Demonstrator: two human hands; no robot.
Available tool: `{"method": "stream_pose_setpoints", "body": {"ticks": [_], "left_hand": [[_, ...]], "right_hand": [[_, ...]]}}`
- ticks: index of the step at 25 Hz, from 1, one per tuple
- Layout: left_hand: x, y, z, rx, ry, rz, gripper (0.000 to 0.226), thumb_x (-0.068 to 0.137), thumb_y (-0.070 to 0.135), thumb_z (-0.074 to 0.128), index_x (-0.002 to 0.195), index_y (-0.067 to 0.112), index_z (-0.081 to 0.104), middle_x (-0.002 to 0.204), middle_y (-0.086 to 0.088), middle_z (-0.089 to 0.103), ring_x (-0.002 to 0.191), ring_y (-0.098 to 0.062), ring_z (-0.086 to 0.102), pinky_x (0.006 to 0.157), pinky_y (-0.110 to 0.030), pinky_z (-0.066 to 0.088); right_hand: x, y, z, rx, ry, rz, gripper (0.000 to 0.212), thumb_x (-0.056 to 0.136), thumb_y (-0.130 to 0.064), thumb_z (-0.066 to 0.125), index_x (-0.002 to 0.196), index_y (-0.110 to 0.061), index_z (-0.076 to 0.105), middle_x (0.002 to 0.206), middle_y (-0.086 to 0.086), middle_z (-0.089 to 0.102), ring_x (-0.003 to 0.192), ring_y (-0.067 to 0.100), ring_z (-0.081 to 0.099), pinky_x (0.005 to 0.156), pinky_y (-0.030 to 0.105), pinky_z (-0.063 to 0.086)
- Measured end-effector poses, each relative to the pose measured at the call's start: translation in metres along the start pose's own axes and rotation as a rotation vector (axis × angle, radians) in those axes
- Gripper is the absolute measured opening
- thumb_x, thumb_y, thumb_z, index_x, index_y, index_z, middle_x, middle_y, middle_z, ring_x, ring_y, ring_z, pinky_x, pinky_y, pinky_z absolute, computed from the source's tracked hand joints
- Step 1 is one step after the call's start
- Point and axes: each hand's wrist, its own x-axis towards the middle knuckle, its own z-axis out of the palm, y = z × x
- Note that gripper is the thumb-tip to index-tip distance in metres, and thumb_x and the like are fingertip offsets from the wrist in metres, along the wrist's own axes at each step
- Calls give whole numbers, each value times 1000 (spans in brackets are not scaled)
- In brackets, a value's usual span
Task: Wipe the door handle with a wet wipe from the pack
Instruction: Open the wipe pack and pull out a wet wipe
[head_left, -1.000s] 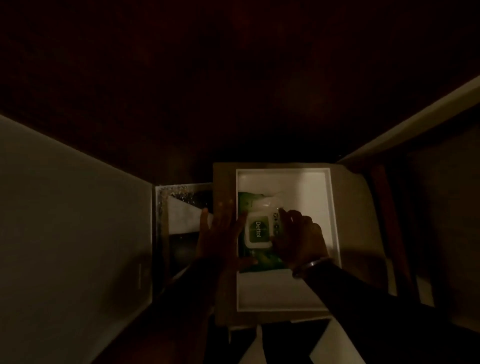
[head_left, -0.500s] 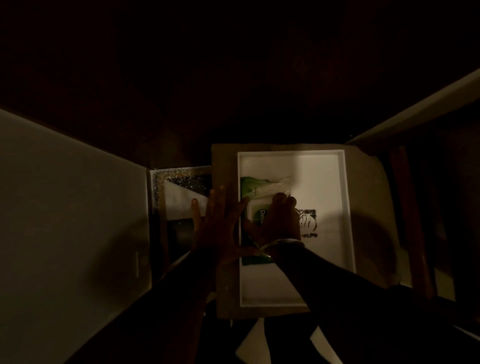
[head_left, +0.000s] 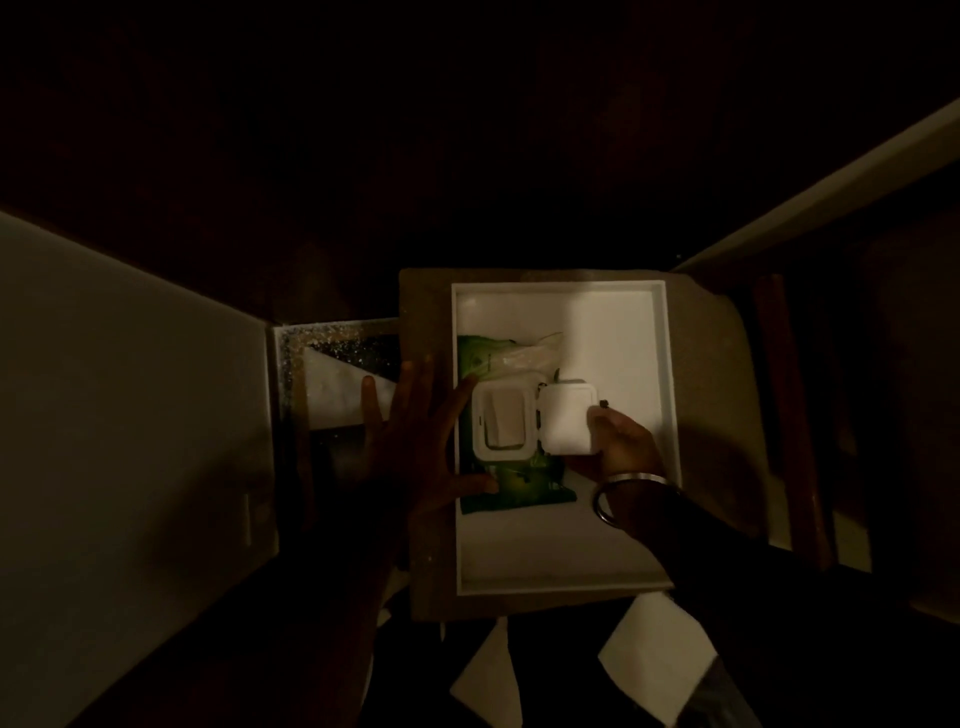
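A green wet wipe pack lies in a white tray. Its white lid is flipped open to the right, showing the white-framed opening with a wipe inside. My left hand lies flat with fingers spread, thumb and a fingertip pressing the pack's left edge. My right hand holds the open lid at its right edge, a metal bangle on the wrist. The scene is very dark and no door handle shows.
The tray sits on a brown board. Left of it lie a speckled dark frame and a large pale panel. A pale ledge runs diagonally at upper right. White paper pieces lie below the tray.
The pack's lid has swung open to the right under my right hand, which moved right with it. My left hand stayed pressed at the pack's left side.
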Motion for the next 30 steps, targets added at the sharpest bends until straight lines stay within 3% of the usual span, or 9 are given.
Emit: {"method": "stream_pose_setpoints", "body": {"ticks": [3, 7, 13, 17, 20, 24, 26, 28, 30], "left_hand": [[-4, 9, -15, 57, 12, 6, 113, 60, 101, 12, 151, 39, -16, 163, -10, -18, 147, -28, -23, 100, -56, -42], [-4, 44, -30, -82, 143, -151, 81, 80, 84, 21, 127, 29, 57, 157, -7, 32, 150, -29, 16, 110, -55, -29], [7, 85, -25, -177, 104, -435, 29, 93, 51, 54, 103, 26, 64, 146, 0, 40, 146, -26, 20, 120, -62, 5], [-6, 73, -61, -658, 289, -510, 17, 91, 29, 66, 94, 13, 63, 103, -2, 57, 102, -26, 58, 81, -36, 43], [-30, 43, -90, -1130, 363, -556, 10, 94, 10, 61, 87, 16, 58, 83, -3, 62, 70, -7, 64, 56, -25, 52], [-51, 7, -101, -1387, 449, -633, 12, 97, 1, 51, 104, 5, 60, 86, -3, 65, 72, -10, 64, 51, -15, 51], [-57, -5, -108, -1571, 409, -744, 19, 99, 6, 47, 111, 11, 62, 97, -5, 66, 82, -16, 64, 58, -22, 55], [-66, -9, -121, -1686, 389, -731, 22, 100, 8, 49, 98, 22, 66, 91, 0, 69, 77, -12, 67, 54, -22, 56], [-83, -11, -145, -1744, 360, -654, 21, 99, 12, 54, 93, 25, 69, 85, 3, 74, 74, -9, 71, 54, -22, 56]], "right_hand": [[-3, 4, -5, 72, -22, 42, 16, 96, -14, 48, 101, -10, 62, 108, 20, 62, 89, 30, 62, 58, 30, 59], [-6, 1, -3, 246, -77, 75, 15, 95, -11, 48, 100, -9, 62, 112, 22, 58, 100, 38, 59, 70, 42, 57], [-24, -11, -1, 248, -72, -10, 15, 93, -5, 52, 105, 0, 58, 111, 21, 58, 106, 41, 54, 69, 41, 58], [-45, -12, 17, -434, -172, -501, 26, 96, -16, 50, 122, -17, 54, 110, 4, 62, 99, 8, 62, 76, 31, 59], [-48, 3, 42, -1400, -177, -886, 41, 94, -32, 45, 132, -17, 42, 132, 10, 51, 116, 26, 52, 90, 45, 51], [-48, 10, 66, -1963, -121, -675, 61, 96, -47, 27, 147, -19, 10, 156, 14, 16, 139, 40, 15, 110, 60, 12], [-54, -5, 73, -2135, -165, -586, 60, 96, -47, 26, 147, -18, 12, 155, 15, 18, 138, 40, 19, 111, 59, 16], [-71, -36, 82, -1837, -282, -501, 47, 97, -40, 37, 138, -17, 35, 142, 15, 40, 125, 36, 41, 104, 52, 36], [-107, -73, 96, -1050, -457, -327, 30, 97, -30, 47, 124, -18, 53, 126, 13, 57, 110, 28, 56, 91, 43, 49]]}}
